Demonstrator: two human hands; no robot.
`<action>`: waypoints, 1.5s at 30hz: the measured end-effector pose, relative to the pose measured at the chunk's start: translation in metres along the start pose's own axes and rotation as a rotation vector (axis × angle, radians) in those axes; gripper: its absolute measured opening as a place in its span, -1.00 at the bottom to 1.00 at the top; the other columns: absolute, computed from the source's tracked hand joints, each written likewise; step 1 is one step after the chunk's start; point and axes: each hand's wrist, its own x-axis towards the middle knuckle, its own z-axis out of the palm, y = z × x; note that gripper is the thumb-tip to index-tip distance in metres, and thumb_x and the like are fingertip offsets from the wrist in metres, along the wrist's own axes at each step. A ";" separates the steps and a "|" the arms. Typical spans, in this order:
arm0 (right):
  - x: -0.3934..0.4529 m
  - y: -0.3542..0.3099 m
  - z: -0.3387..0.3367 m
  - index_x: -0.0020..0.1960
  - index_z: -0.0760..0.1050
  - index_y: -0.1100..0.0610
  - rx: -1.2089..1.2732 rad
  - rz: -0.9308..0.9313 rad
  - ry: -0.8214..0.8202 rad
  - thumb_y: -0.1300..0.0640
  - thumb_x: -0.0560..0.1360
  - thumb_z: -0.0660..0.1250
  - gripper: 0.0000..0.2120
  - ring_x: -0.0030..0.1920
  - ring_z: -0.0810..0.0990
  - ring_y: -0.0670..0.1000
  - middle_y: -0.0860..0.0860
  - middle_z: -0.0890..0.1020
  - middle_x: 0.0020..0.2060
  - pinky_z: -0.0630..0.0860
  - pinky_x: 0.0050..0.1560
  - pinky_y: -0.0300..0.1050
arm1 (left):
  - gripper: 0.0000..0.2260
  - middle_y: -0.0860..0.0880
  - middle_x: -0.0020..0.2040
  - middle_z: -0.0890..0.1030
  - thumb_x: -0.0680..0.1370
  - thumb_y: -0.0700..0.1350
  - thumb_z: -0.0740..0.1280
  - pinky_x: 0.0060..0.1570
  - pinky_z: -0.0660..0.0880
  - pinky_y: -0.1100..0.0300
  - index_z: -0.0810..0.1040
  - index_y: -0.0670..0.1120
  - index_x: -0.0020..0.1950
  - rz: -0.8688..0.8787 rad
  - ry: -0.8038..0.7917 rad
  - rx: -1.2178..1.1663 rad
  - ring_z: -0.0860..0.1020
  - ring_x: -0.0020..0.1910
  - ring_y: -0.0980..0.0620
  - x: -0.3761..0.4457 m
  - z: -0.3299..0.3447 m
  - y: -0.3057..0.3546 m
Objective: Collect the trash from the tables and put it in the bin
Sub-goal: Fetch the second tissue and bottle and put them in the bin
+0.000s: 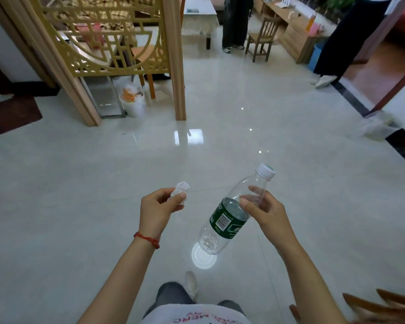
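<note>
One crumpled tissue, one clear plastic bottle with a green label, one white bin behind the lattice screen. Two bystanders are cut off above the legs. Left hand pinches the tissue; right hand grips the tilted bottle below its neck, above the tiled floor.

Glossy tile floor — clear plastic bottle; wooden screen.

We were in someone's home: glossy pale tiled floor, carved golden wooden lattice screen, small brown wooden chair, cloth-covered low table.
</note>
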 end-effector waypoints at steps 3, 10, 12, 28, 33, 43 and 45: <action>0.035 -0.012 0.010 0.15 0.47 -0.02 0.005 0.004 0.033 0.08 0.38 0.44 -0.64 -0.03 0.61 -0.18 -0.05 0.66 -0.03 0.49 -0.18 -0.37 | -0.91 -0.09 -0.28 0.63 0.39 -0.27 0.43 -0.33 0.55 0.34 0.65 -0.09 -0.25 0.003 -0.045 0.010 0.61 -0.36 0.15 0.047 0.006 0.013; 0.107 -0.024 0.014 0.17 0.48 0.02 0.034 0.048 0.094 0.11 0.38 0.44 -0.63 -0.03 0.60 -0.21 -0.05 0.66 -0.02 0.50 -0.21 -0.45 | -0.89 -0.08 -0.28 0.63 0.38 -0.27 0.43 -0.33 0.55 0.34 0.65 -0.06 -0.27 -0.039 -0.104 0.029 0.60 -0.37 0.16 0.129 0.033 0.027; 0.129 -0.028 0.012 0.17 0.47 0.04 0.038 0.051 0.104 0.11 0.38 0.44 -0.62 -0.03 0.61 -0.20 -0.04 0.66 -0.02 0.50 -0.20 -0.45 | -0.88 -0.08 -0.29 0.63 0.38 -0.27 0.43 -0.34 0.54 0.36 0.64 -0.06 -0.27 -0.042 -0.117 0.034 0.60 -0.37 0.18 0.151 0.045 0.030; 0.267 -0.057 -0.046 0.15 0.48 0.05 0.093 0.033 0.245 0.16 0.38 0.44 -0.64 -0.15 0.61 -0.29 -0.04 0.66 -0.06 0.45 -0.23 -0.51 | -0.89 -0.09 -0.26 0.64 0.37 -0.26 0.44 -0.36 0.53 0.37 0.65 -0.06 -0.27 -0.029 -0.263 0.068 0.60 -0.37 0.17 0.282 0.161 0.070; 0.279 -0.055 -0.063 0.16 0.47 0.03 0.134 0.063 0.382 0.15 0.38 0.44 -0.63 -0.14 0.61 -0.30 -0.05 0.66 -0.04 0.45 -0.24 -0.51 | -0.87 -0.09 -0.29 0.62 0.36 -0.28 0.45 -0.37 0.53 0.37 0.64 -0.05 -0.28 -0.040 -0.423 0.094 0.59 -0.39 0.19 0.311 0.206 0.075; 0.271 -0.051 -0.082 0.19 0.48 0.02 0.236 0.113 0.753 0.06 0.34 0.47 -0.57 -0.08 0.61 -0.28 -0.03 0.67 -0.01 0.45 -0.22 -0.51 | -0.90 -0.08 -0.29 0.63 0.36 -0.29 0.45 -0.37 0.54 0.36 0.64 -0.09 -0.27 -0.026 -0.837 0.213 0.60 -0.38 0.16 0.348 0.296 0.086; 0.264 -0.050 -0.082 0.18 0.48 0.00 0.267 0.117 0.837 -0.04 0.27 0.47 -0.50 -0.10 0.60 -0.32 -0.10 0.67 -0.05 0.43 -0.25 -0.54 | -0.89 -0.09 -0.28 0.63 0.36 -0.28 0.45 -0.35 0.54 0.35 0.65 -0.08 -0.28 -0.023 -0.927 0.237 0.60 -0.36 0.12 0.347 0.311 0.087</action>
